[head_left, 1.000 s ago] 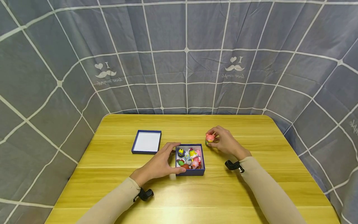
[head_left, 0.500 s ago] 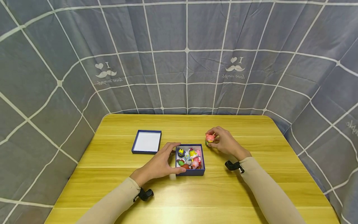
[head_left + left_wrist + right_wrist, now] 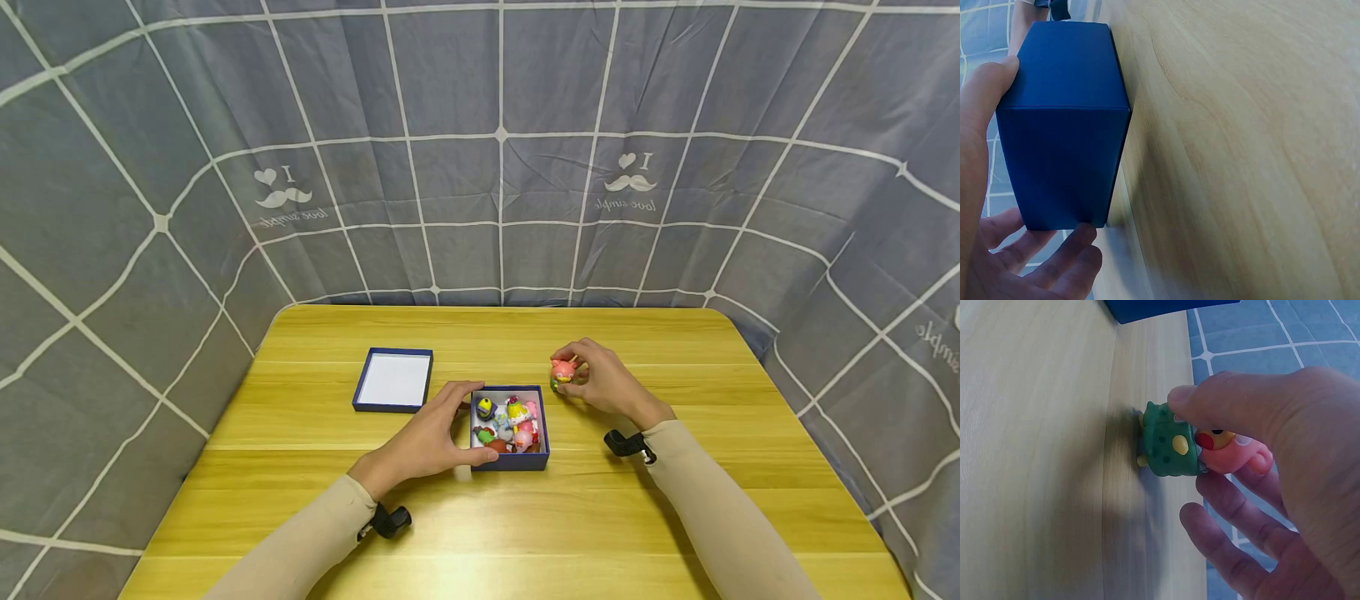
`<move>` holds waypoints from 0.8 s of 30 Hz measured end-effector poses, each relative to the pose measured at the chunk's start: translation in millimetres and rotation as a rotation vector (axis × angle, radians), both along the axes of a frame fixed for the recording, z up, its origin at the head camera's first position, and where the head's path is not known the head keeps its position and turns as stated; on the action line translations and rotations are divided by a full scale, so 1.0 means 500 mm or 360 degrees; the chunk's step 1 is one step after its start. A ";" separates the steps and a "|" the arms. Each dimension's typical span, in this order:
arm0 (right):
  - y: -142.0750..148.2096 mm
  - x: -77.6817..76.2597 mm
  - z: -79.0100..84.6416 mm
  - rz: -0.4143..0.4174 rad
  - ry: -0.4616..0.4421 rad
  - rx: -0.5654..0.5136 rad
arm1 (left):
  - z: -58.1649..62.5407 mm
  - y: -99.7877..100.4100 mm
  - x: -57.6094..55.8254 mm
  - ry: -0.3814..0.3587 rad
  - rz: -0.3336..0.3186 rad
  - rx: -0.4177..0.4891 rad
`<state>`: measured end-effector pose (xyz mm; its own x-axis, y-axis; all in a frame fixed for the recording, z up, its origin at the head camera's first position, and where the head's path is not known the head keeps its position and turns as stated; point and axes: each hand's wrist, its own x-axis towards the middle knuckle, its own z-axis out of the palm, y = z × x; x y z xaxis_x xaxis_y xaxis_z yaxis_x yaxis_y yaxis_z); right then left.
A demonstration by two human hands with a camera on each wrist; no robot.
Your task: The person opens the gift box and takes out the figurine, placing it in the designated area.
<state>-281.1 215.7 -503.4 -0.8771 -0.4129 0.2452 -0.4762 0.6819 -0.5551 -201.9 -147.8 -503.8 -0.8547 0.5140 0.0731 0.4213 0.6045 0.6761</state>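
Toy (image 3: 562, 372): outside the box (image 3: 517, 464), near it, lying between one and two o'clock from it as the head view shows them.
Toy's long axis: upright, pink head above, green body below, yellow feet down at the counter (image 3: 637, 517); whether they bear on it or hang just above, I cannot tell.
Nearer hand: the right hand (image 3: 606, 385), between three and four o'clock from the toy, pinching it with thumb and fingers about where head meets body.
Line from toy to box: a short diagonal toward half past seven, the relation any move between the two would turn on.
Box: upright, its open top facing up.
Small figures (image 3: 517, 411): jumbled inside the box, among them yellow, pink, green and brown ones.
Farther hand: the left hand (image 3: 423, 437), about eight o'clock from the toy, gripping the box across its nine o'clock side, thumb at the near rim, fingers at the far corner.
Lid (image 3: 393, 379): ten o'clock from the box and apart from it, white inside facing up.
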 end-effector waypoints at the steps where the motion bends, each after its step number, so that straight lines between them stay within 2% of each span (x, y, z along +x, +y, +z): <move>1: 0.000 0.000 -0.001 0.0004 0.0000 -0.0002 | 0.000 0.000 0.000 -0.0002 0.0000 0.0001; 24: 0.001 0.000 0.011 -0.0015 0.0011 0.0034 | -0.001 -0.001 -0.001 -0.0004 -0.0005 0.0017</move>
